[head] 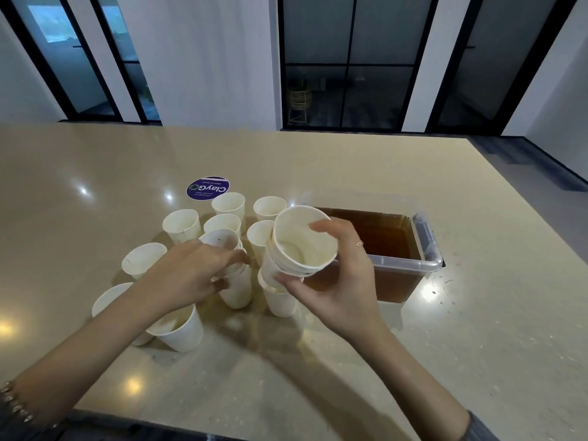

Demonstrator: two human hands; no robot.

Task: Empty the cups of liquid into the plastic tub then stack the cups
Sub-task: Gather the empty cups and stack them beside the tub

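Observation:
Several white paper cups stand on the beige counter [350, 361] left of a clear plastic tub [410, 265] filled with brown liquid [381, 240]. My right hand [337, 281] grips a short stack of nested cups [299, 246], tilted toward me and held above the counter just left of the tub; the top cup looks empty. My left hand [191, 272] curls its fingers round another small stack of cups [235, 281] standing in the middle of the group. Single empty cups [183, 224] surround both stacks.
A round purple sticker [208, 188] lies on the counter behind the cups. The counter's far edge meets a wall with dark glass doors, and its right edge drops off beyond the tub. One cup [181, 329] sits close under my left forearm.

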